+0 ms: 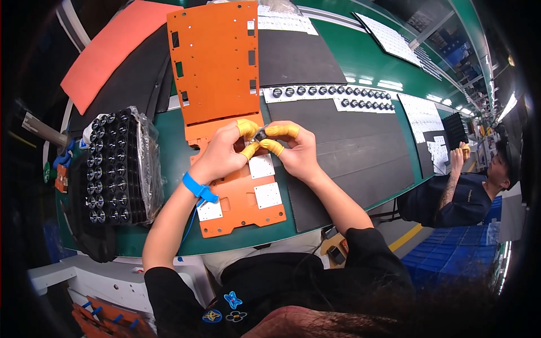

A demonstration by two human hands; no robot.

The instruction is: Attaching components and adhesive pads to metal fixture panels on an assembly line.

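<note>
My left hand (221,155) and my right hand (297,153), with yellow finger cots on the fingertips, pinch a small black round part (260,135) between them. A blue wrist strap (198,188) with a cord circles my left wrist. The part is held over an orange fixture plate (242,218), whose tall orange upper panel (217,62) extends away from me. Small white boards lie in the plate: one white board (261,167) just below my fingers, another white board (268,195) nearer me, and a third white board (210,210) by my left wrist.
At left stands a black tray (135,163) of round black parts, with clear plastic along its side. White boards (301,97) carrying rows of black parts lie on a black mat (349,152). A pink foam sheet (112,53) lies far left. A co-worker (465,194) is at right.
</note>
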